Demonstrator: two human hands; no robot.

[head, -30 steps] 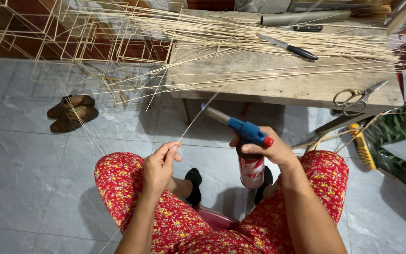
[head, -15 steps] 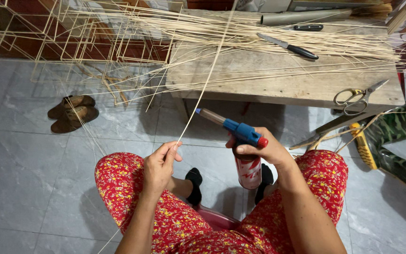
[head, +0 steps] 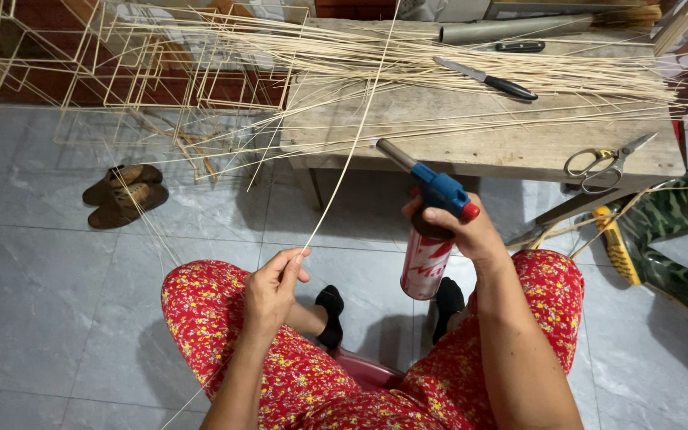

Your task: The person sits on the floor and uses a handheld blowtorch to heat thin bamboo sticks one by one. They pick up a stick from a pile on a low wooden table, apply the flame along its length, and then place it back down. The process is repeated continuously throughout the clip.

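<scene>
Since the earlier frame, the thin bamboo strip (head: 352, 159) has swung from a slant toward twelve o'clock, and the torch nozzle (head: 396, 154) now points nearer ten o'clock, its tip just beside the strip. The left hand (head: 271, 288) pinches the strip's lower part between thumb and fingertips, seemingly to keep it steady by the nozzle. The right hand (head: 459, 231) has its fingers wrapped round the blue-headed gas torch (head: 433, 231). At one o'clock, a knife (head: 486, 78) lies on the wooden bench (head: 471, 143); scissors (head: 603, 159) lie at two.
</scene>
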